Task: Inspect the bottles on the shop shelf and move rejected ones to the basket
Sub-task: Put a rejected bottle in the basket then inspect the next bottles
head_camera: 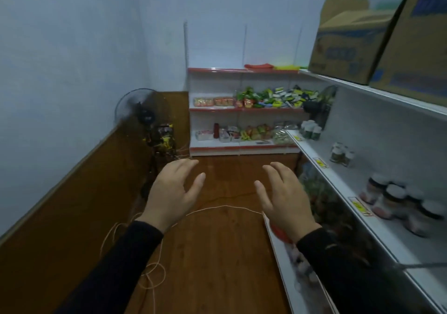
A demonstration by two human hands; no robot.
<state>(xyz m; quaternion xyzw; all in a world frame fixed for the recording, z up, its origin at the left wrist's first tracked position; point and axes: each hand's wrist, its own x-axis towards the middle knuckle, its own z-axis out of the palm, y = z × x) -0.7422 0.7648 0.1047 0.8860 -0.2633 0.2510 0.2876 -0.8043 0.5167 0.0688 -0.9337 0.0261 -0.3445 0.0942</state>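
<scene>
Left hand (173, 192) and right hand (285, 197) spread wide, empty, held out over the wooden floor (217, 253). Bottles (396, 204) grouped on the white shelf (338, 183) to the right, well apart from both. Basket not visible.

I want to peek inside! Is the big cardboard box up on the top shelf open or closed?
Open. The cardboard box has a flap standing up at its top. What is inside cannot be seen.
</scene>
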